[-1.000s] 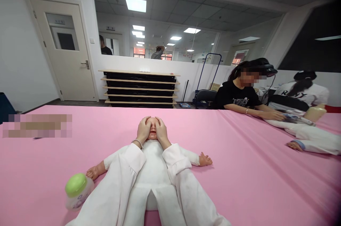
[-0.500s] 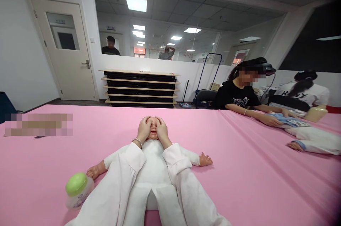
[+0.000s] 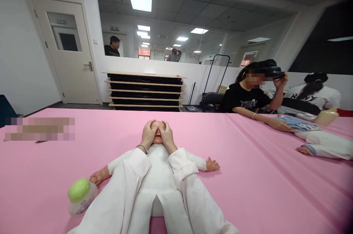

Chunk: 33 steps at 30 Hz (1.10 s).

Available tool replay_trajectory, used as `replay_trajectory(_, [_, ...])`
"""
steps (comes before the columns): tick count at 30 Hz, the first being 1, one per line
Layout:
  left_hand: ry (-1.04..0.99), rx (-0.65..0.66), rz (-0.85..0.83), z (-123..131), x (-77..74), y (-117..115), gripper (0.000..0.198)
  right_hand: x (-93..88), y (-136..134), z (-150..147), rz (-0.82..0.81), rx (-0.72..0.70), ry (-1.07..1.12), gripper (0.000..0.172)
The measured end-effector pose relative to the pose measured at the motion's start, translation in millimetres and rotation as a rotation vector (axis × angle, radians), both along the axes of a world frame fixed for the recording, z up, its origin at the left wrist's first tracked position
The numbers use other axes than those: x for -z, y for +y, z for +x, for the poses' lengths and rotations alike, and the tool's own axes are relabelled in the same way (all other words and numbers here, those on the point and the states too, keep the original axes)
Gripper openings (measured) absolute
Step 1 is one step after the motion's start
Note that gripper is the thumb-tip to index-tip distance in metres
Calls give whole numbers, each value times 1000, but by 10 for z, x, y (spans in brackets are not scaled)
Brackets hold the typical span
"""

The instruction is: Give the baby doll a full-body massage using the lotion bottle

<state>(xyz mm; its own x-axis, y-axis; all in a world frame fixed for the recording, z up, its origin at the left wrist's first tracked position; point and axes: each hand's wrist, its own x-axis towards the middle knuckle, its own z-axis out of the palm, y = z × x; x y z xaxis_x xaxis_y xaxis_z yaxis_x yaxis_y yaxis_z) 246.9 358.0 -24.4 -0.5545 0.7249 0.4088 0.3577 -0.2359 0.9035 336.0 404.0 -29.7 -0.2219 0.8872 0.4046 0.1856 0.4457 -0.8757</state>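
A baby doll in a white suit lies on its back on the pink table, arms spread, head away from me. My left hand, with a bead bracelet at the wrist, lies over the left side of the doll's face. My right hand covers the right side. The fingers of both hands curve round the head and meet over its forehead; only the mouth and chin show between them. A white jar with a green lid stands by the doll's left hand.
At the table's right a person in a black shirt leans over another doll, one hand raised to a headset. A second seated person is behind. Black-and-wood shelves and a door stand at the back.
My fingers have slid closer together over the doll's forehead. The person in black has lifted one hand from the other doll up to the headset.
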Motion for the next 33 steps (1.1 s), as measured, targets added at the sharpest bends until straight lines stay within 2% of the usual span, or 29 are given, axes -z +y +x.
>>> replay_trajectory(8, [-21,-7,-17,6,-4,20,29,-21,-1,-3,-64,4,45,34])
replay_trajectory(13, [-51,-27,-40,-14,6,50,33,-29,22,-19,-141,0,81,44])
replay_trajectory(19, [-43,-19,-29,-17,20,41,33,-27,10,-12,-120,14,79,44])
replay_trajectory(25, [-12,3,-2,-1,-1,2,32,-29,-34,18,13,5,-16,39])
replay_trajectory(29, [-44,-5,-16,0,-4,23,30,-43,-11,-4,-87,13,43,34])
replay_trajectory(33, [-95,-23,-28,-10,25,56,35,-28,38,-36,-195,22,129,39])
